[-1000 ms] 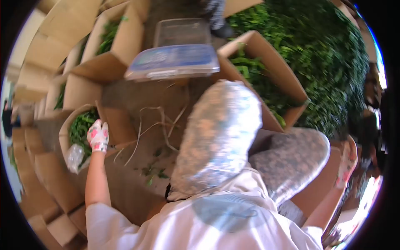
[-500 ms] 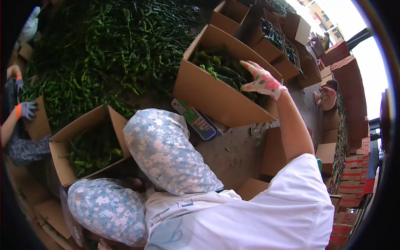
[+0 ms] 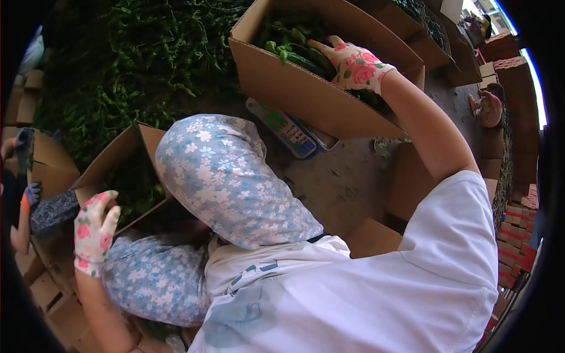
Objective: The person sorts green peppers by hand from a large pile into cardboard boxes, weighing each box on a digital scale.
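Note:
My right hand (image 3: 360,66), in a white glove with pink roses, reaches into a cardboard box (image 3: 312,91) of green peppers (image 3: 294,50). Its visible fingers are apart and lie on or just over the peppers; the undersides are hidden. This box rests on a digital scale (image 3: 288,130) with a green display. My left hand (image 3: 94,232), in a matching glove, is raised beside a second cardboard box (image 3: 154,147) that also has green peppers inside. Thumb and fingers are apart, with nothing seen between them.
A wide heap of green peppers (image 3: 135,70) covers the floor ahead. At the left, a co-worker's gloved hand (image 3: 30,196) is near another carton (image 3: 53,159). More cartons (image 3: 406,179) stand at the right, and another person (image 3: 489,106) crouches farther back.
My left hand has come into view at the left. My right hand has turned and reached farther over the peppers. The view has shifted, so the boxes appear higher.

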The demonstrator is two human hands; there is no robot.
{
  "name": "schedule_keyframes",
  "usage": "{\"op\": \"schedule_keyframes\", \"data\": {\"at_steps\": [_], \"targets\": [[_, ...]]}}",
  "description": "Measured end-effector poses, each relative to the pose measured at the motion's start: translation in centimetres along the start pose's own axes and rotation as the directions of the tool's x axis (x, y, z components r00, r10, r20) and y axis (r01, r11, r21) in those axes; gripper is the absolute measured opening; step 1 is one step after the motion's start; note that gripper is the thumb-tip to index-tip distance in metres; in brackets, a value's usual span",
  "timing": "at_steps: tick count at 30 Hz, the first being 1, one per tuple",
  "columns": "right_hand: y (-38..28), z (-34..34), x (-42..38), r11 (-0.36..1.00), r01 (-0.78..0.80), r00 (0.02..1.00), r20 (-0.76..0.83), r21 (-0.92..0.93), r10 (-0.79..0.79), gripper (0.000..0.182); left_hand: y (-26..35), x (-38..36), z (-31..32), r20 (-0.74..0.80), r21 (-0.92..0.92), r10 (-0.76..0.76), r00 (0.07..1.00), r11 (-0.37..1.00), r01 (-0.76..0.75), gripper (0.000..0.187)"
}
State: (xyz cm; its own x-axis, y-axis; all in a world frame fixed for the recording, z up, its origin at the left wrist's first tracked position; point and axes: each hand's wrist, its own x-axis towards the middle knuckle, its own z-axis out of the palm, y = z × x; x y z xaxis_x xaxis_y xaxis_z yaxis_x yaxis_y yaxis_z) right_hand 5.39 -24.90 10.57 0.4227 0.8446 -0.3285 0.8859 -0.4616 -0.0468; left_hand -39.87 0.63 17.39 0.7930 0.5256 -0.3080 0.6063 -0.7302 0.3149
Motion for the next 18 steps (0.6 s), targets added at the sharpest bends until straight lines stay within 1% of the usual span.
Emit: {"op": "schedule_keyframes", "data": {"at_steps": [1,2,3,4,6,7,8,9,10,12,14,15,16,17,18], "targets": [[0.0,0.1,0.1,0.999,-0.01,1.0,0.017,0.044,0.01,0.09,0.6,1.4,0.5,0.089,0.104,0.062,0.994,0.992,-0.071,0.029],[0.2,-0.2,-0.1,0.996,-0.025,0.999,0.031,0.08,0.023,0.088,0.0,2.5,1.4,0.127,0.126,0.138,0.982,0.98,-0.154,0.03],[0.5,-0.8,-0.5,0.992,-0.027,1.0,-0.003,0.126,0.027,0.077,-0.1,3.1,1.4,0.145,0.161,0.15,0.978,0.972,-0.173,0.031],[1.2,-1.4,-0.9,0.993,-0.022,1.0,-0.014,0.118,0.024,0.077,-0.5,3.1,1.4,0.168,0.192,0.158,0.973,0.963,-0.19,0.032],[3.4,-2.1,-1.9,0.92,0.043,0.997,-0.075,0.389,-0.015,0.06,-1.6,2.2,0.9,0.127,0.072,0.094,0.987,0.992,-0.104,0.033],[5.0,-2.5,-2.3,0.919,0.131,0.977,-0.204,0.372,-0.057,0.055,-2.8,1.7,0.8,0.138,0.001,0.05,0.989,0.999,-0.05,0.033],[5.0,-3.8,-3.0,0.915,0.212,0.94,-0.329,0.344,-0.094,0.05,-4.8,1.2,1.4,0.108,-0.013,0.064,0.992,0.998,-0.063,0.031],[5.0,-5.6,-4.1,0.935,0.141,0.953,-0.299,0.326,-0.039,0.044,-6.2,0.7,1.6,0.125,-0.012,0.031,0.992,0.999,-0.03,0.031],[6.2,-6.6,-4.3,0.935,0.161,0.936,-0.348,0.316,-0.044,0.045,-7.1,0.4,1.7,0.141,-0.009,-0.002,0.99,1.0,0.003,0.03],[7.8,-9.1,-5.2,0.956,0.263,0.856,-0.487,0.127,-0.171,0.049,-8.3,-0.1,1.9,0.136,-0.011,-0.012,0.991,1.0,0.013,0.03],[2.3,-14.8,-7.0,0.937,0.331,0.788,-0.514,-0.111,-0.339,0.028,-9.9,-0.1,2.5,0.034,-0.038,-0.006,0.999,0.999,0.007,0.03],[2.9,-15.8,-6.6,0.958,0.281,0.84,-0.499,0.059,-0.215,0.045,-10.4,0.0,2.8,0.028,-0.091,-0.067,0.997,0.993,0.069,0.03],[0.2,-17.9,-7.2,0.976,0.22,0.87,-0.453,-0.003,-0.197,0.038,-10.3,0.0,2.7,0.031,-0.089,-0.063,0.998,0.994,0.065,0.03],[-1.7,-17.5,-5.5,0.977,0.215,0.872,-0.451,-0.002,-0.193,0.038,-10.0,0.0,2.7,0.022,-0.138,-0.098,0.995,0.985,0.1,0.03],[-3.6,-17.1,-3.9,0.964,0.266,0.863,-0.448,0.008,-0.234,0.04,-9.9,-0.1,2.7,0.014,-0.187,-0.136,0.991,0.973,0.136,0.029]]}}
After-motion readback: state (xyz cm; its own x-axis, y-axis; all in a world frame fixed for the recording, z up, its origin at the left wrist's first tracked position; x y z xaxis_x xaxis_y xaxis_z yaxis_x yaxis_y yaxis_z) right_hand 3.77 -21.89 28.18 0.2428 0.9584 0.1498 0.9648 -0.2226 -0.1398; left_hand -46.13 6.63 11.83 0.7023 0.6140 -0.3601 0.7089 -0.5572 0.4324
